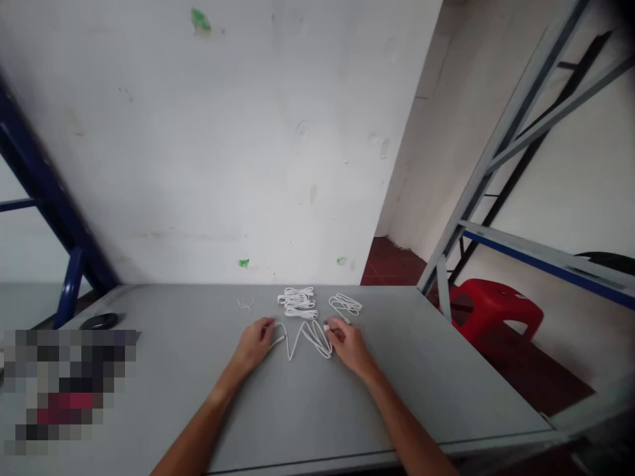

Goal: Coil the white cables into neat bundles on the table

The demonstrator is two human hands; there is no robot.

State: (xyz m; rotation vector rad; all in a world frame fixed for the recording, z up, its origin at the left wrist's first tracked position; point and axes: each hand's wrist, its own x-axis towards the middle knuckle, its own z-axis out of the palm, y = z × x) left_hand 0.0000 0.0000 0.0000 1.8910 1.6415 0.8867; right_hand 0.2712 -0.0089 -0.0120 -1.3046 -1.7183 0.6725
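A white cable (317, 340) lies partly coiled on the grey table between my hands, with a loose stretch running left. My left hand (256, 340) is closed on the left part of this cable. At the coil's right side, my right hand (347, 338) pinches a white end of the cable. Just beyond my hands sits a stack of several bundled white cables (298, 302). Another looped white cable (346, 304) rests to the right of the stack, close to my right fingers.
Small white ties (245, 305) lie left of the stack. A black mouse (100, 321) is at the table's left, beside a pixelated area. The wall borders the grey table (297, 423) at the back. A red stool (489, 307) stands beyond its right edge, near metal frames.
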